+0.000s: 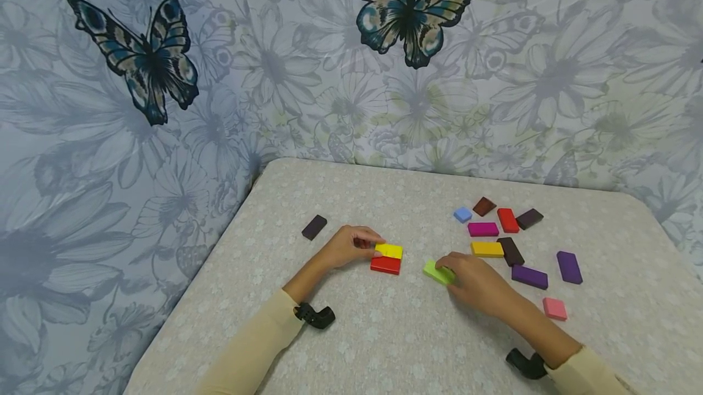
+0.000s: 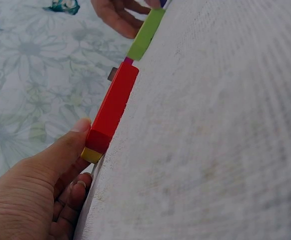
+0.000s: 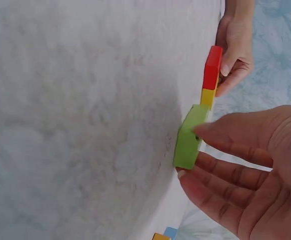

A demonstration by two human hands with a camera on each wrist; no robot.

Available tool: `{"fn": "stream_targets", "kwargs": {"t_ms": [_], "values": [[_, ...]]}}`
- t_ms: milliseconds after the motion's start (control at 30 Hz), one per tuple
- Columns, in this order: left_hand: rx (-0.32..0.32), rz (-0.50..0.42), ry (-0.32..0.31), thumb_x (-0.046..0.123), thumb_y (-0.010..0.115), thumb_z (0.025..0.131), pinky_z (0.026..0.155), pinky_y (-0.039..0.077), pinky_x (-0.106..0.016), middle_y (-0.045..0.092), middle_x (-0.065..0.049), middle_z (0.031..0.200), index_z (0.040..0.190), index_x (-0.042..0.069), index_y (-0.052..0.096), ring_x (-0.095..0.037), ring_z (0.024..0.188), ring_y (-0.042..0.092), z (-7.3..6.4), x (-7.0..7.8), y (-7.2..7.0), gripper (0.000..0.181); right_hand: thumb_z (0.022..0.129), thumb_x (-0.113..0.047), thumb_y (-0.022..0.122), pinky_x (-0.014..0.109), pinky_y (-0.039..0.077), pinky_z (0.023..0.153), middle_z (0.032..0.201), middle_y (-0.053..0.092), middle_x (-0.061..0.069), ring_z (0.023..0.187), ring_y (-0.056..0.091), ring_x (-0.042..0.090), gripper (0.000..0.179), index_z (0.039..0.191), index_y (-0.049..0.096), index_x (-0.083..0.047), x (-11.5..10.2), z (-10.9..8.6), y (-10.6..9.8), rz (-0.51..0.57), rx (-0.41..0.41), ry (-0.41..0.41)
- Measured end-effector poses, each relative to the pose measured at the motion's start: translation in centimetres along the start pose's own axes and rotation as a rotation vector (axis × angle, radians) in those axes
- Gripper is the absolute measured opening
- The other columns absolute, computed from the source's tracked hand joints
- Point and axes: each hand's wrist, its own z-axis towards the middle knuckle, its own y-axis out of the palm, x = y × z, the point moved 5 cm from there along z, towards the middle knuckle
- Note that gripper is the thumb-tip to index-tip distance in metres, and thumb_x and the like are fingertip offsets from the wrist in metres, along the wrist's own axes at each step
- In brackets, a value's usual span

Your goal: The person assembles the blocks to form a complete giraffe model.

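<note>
Mid-table, a red block (image 1: 385, 265) and a yellow block (image 1: 389, 251) lie side by side, long sides together, the yellow one farther back. My left hand (image 1: 351, 245) pinches the left end of the yellow block between thumb and fingers; in the left wrist view the thumb (image 2: 80, 126) is right at the corner of the red block (image 2: 113, 107). To their right, my right hand (image 1: 476, 279) grips a lime green block (image 1: 439, 273) by its right end. The right wrist view shows the thumb on the near side of the green block (image 3: 189, 142), with fingers behind it.
A dark block (image 1: 314, 228) lies alone at the left. Behind and beyond my right hand are scattered several blocks, among them a blue (image 1: 462, 215), a magenta (image 1: 483, 229), an orange-yellow (image 1: 487, 250), a purple (image 1: 529, 277) and a pink one (image 1: 555, 309). A patterned wall (image 1: 329, 96) borders the table.
</note>
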Motion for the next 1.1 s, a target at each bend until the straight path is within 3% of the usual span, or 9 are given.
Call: {"fn": "stream_targets", "kwargs": {"t_ms": [133, 633, 933, 1100], "values": [[-0.003, 0.008, 0.009, 0.014, 0.084, 0.084, 0.071, 0.053, -0.026, 0.074, 0.003, 0.107, 0.116, 0.014, 0.079, -0.012, 0.079, 0.060, 0.0, 0.0, 0.0, 0.032, 0.082, 0.004, 0.080, 0.050, 0.053, 0.095, 0.114, 0.073, 0.009, 0.108, 0.067, 0.030, 0.035, 0.115, 0.072, -0.003, 0.0, 0.9, 0.1, 0.020, 0.030, -0.004], [-0.001, 0.010, -0.014, 0.007, 0.083, 0.085, 0.069, 0.047, -0.023, 0.073, -0.012, 0.112, 0.117, 0.002, 0.076, -0.018, 0.079, 0.057, 0.1, 0.4, 0.1, 0.033, 0.084, 0.000, 0.080, 0.045, 0.055, 0.091, 0.112, 0.074, 0.007, 0.101, 0.068, 0.025, 0.031, 0.114, 0.075, -0.006, -0.2, 5.0, 0.5, 0.078, 0.015, -0.056], [-0.028, -0.037, 0.005, 0.002, 0.080, 0.086, 0.069, 0.050, -0.024, 0.072, -0.020, 0.109, 0.115, -0.007, 0.073, -0.013, 0.078, 0.057, -0.5, 3.6, -0.5, 0.032, 0.084, 0.001, 0.080, 0.044, 0.056, 0.090, 0.113, 0.073, 0.009, 0.099, 0.067, 0.024, 0.032, 0.115, 0.074, -0.003, -0.9, 5.3, 0.6, 0.082, 0.004, -0.083], [-0.011, -0.016, -0.001, 0.002, 0.081, 0.085, 0.068, 0.047, -0.023, 0.072, -0.019, 0.109, 0.116, -0.005, 0.074, -0.019, 0.078, 0.056, -0.2, 2.0, -0.1, 0.032, 0.086, -0.005, 0.080, 0.048, 0.054, 0.094, 0.118, 0.072, 0.009, 0.106, 0.067, 0.027, 0.033, 0.118, 0.073, -0.006, -0.4, 4.6, 0.2, 0.086, 0.006, -0.053]]}}
